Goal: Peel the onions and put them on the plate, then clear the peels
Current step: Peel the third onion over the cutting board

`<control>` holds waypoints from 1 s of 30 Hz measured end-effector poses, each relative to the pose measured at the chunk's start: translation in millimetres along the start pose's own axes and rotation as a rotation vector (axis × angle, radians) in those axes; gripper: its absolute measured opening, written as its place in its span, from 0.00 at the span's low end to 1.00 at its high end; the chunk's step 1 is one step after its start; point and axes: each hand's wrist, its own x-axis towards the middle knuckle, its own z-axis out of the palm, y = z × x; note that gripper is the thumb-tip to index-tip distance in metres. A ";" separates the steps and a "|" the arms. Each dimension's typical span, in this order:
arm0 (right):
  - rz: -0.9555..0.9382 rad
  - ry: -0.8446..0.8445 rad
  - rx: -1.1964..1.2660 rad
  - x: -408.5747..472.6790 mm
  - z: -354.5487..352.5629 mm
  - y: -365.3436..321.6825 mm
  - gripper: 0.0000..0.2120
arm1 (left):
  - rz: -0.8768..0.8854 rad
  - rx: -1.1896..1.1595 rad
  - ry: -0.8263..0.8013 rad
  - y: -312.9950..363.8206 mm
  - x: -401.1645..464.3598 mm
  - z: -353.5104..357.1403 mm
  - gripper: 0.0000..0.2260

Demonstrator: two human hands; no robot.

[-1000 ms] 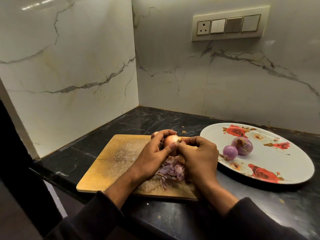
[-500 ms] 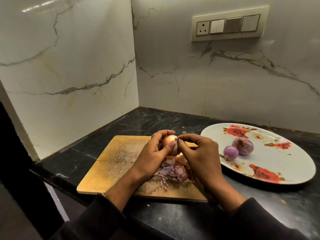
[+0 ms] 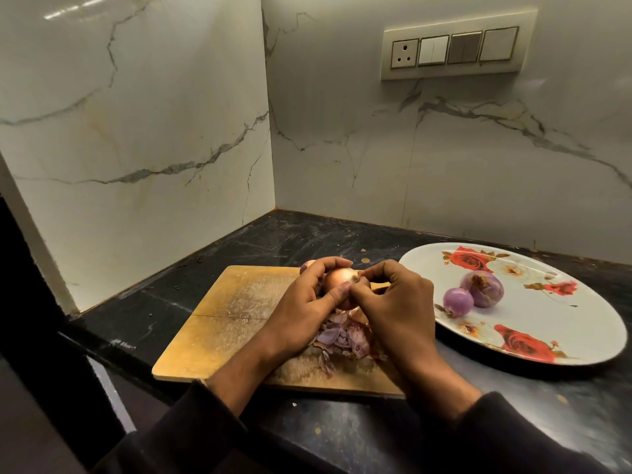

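Observation:
My left hand (image 3: 304, 302) grips a brown-skinned onion (image 3: 337, 280) above the wooden cutting board (image 3: 232, 316). Against the onion's right side, my right hand (image 3: 393, 302) pinches its skin with thumb and fingertips. A heap of purple and brown peels (image 3: 345, 336) lies on the board under both hands, partly hidden by them. Behind my left fingers peeks part of another onion (image 3: 306, 266). Two peeled purple onions, a larger one (image 3: 484, 289) and a smaller one (image 3: 456, 301), sit on the white rose-patterned plate (image 3: 547, 323) to the right.
The board and plate lie on a dark stone counter (image 3: 307, 241) in a corner of marble walls. A switch panel (image 3: 455, 49) is on the back wall. The counter's front edge runs just below the board.
Both hands stay on the onion with only small finger shifts; my right fingers have worked along the skin at its right side. The plate and its onions have not moved.

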 end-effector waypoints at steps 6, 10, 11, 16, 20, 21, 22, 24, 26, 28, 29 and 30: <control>-0.057 0.030 -0.050 -2.8 5.2 2.3 0.04 | -0.030 -0.081 -0.029 0.5 -0.1 -1.5 0.13; -0.020 0.033 -0.022 -3.2 4.3 2.5 0.02 | -0.042 -0.088 -0.020 -0.8 -0.3 -2.2 0.14; 0.008 0.030 0.009 -1.7 3.6 3.0 0.03 | -0.043 -0.089 -0.010 -0.8 -0.1 -1.9 0.15; 0.036 -0.042 0.082 8.2 -3.2 9.2 0.04 | -0.062 -0.091 0.044 -2.7 3.1 0.0 0.13; 0.052 -0.126 0.126 6.8 -3.1 8.4 0.09 | -0.084 -0.100 0.064 -3.0 4.2 -0.2 0.13; 0.058 -0.140 0.141 6.9 -3.4 7.9 0.10 | -0.082 -0.096 0.065 -3.0 4.0 -0.1 0.13; 0.065 -0.152 0.156 7.4 -4.2 7.7 0.10 | -0.080 -0.092 0.065 -3.1 3.8 -0.2 0.13; 0.076 -0.154 0.164 8.8 -6.3 7.6 0.08 | -0.076 -0.084 0.057 -3.0 3.3 -0.4 0.13; 0.077 -0.117 0.142 9.6 -8.7 7.4 0.05 | -0.060 -0.054 0.043 -3.1 3.2 -0.1 0.13; 0.080 -0.068 0.117 8.9 -8.3 7.1 0.05 | -0.039 -0.037 0.023 -2.5 2.9 0.9 0.13; 0.078 -0.050 0.091 8.2 -6.8 7.4 0.06 | -0.031 -0.038 0.013 -1.9 2.6 1.5 0.13; 0.075 -0.037 0.057 7.7 -4.9 7.6 0.07 | -0.023 -0.040 0.006 -1.5 2.4 2.0 0.13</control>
